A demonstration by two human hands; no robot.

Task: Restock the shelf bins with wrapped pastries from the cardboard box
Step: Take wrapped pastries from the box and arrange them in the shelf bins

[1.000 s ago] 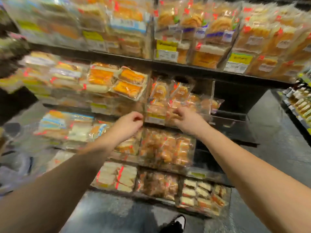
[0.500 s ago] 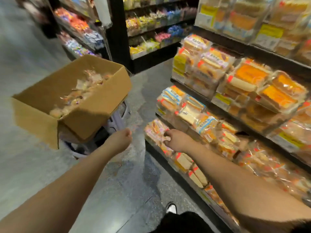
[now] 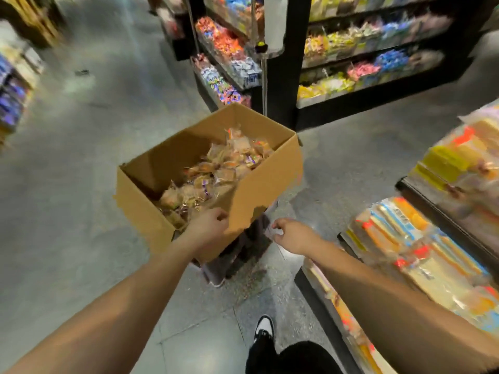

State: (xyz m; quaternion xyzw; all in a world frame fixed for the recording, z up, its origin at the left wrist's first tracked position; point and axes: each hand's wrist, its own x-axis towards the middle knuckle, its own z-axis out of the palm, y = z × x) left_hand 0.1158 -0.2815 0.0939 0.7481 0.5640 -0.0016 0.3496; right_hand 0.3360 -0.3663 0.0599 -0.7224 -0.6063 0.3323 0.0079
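An open cardboard box (image 3: 270, 184) stands in the aisle, partly filled with wrapped pastries (image 3: 213, 174). My left hand (image 3: 209, 229) hovers at the box's near rim with its fingers curled and nothing in it. My right hand (image 3: 290, 234) hangs just right of the box's near corner, fingers loosely bent and empty. The shelf bins (image 3: 405, 238) with wrapped pastries run along the right side, beside my right forearm.
The box rests on a low stool (image 3: 237, 255). Candy shelves (image 3: 364, 63) with a black post stand behind the box. More shelving lines the far left. Grey floor (image 3: 81, 184) spreads to the left. My shoe (image 3: 264, 327) is below.
My view swung left from the shelf to the box. Both hands left the shelf bins and moved to the box's near edge, empty.
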